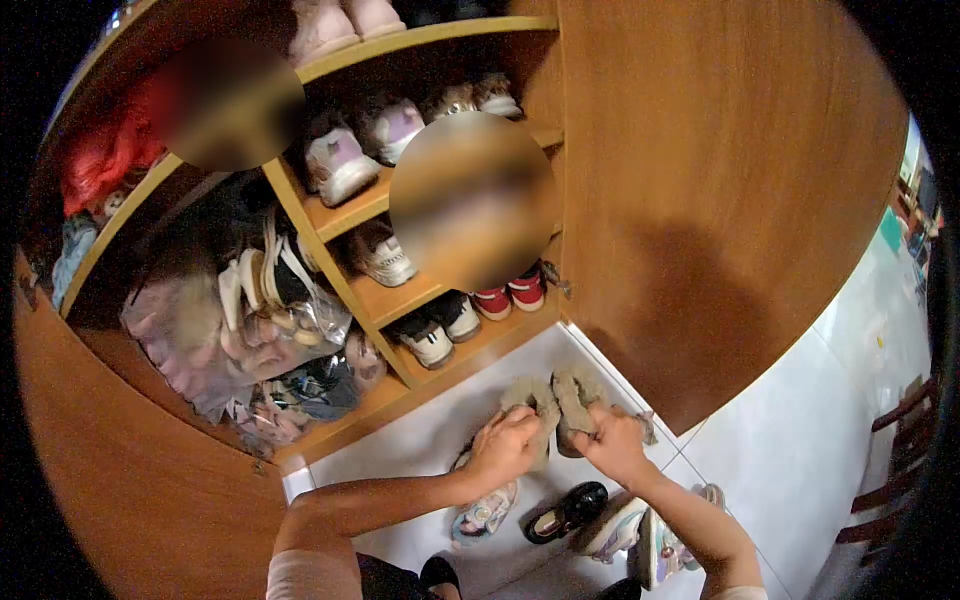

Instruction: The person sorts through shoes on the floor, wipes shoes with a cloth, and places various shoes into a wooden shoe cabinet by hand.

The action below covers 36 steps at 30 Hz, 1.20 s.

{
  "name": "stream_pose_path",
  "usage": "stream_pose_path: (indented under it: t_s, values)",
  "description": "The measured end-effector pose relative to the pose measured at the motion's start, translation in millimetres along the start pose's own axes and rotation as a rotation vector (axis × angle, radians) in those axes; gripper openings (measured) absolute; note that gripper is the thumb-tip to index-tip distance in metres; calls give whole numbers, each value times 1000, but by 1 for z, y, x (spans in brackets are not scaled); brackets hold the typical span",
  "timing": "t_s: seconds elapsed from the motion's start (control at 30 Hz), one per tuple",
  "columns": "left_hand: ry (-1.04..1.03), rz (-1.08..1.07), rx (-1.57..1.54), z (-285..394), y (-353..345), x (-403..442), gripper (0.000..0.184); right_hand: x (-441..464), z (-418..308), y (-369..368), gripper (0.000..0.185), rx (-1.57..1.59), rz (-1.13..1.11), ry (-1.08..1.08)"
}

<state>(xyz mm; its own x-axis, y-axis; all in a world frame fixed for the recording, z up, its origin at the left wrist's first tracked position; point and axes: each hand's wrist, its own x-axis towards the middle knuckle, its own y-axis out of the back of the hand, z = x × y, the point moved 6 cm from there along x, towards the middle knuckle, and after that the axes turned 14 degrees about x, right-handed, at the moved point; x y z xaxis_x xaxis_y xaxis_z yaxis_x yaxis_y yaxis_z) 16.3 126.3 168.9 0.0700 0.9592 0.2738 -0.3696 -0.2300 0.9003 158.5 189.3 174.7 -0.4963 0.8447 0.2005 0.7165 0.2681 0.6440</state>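
Note:
Two fuzzy beige shoes are side by side over the white floor in front of the cabinet. My left hand [508, 442] is closed on the upper part of the left fuzzy shoe [535, 393]. On the other one, the right fuzzy shoe [576, 388], the fingers of my right hand [612, 440] are closed near its opening. Whether the shoes rest on the floor or hang just above it, I cannot tell. Just below my hands lie a patterned light shoe [487, 513] and a shiny black shoe [567, 513].
The wooden shoe cabinet [390, 310] has its door [720, 200] open on the right. Its shelves hold pink-and-white sneakers [341, 168], red shoes [510, 296] and a plastic bag of footwear [285, 330]. Sneakers [655, 545] stand on the floor near my right forearm. Two round patches are blurred.

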Motion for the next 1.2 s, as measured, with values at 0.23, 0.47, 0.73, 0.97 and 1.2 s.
stream_pose_path:
  t_s: [0.23,0.47,0.73,0.97,1.2]
  values:
    - [-97,520,149,41,147,23,22,33,-135,79,28,124,326,536]
    - [-142,1172,443,57,304,19,31,82,-286,132,37,421,470,1019]
    - [-66,1490,576,16,434,40,26,182,-408,109,33,894,149,922]
    - [133,1375,455,-52,475,74,50,251,-433,70,71,832,154,905]
    - [137,1002,279,-115,474,84,80,269,-424,31,64,636,118,1061]
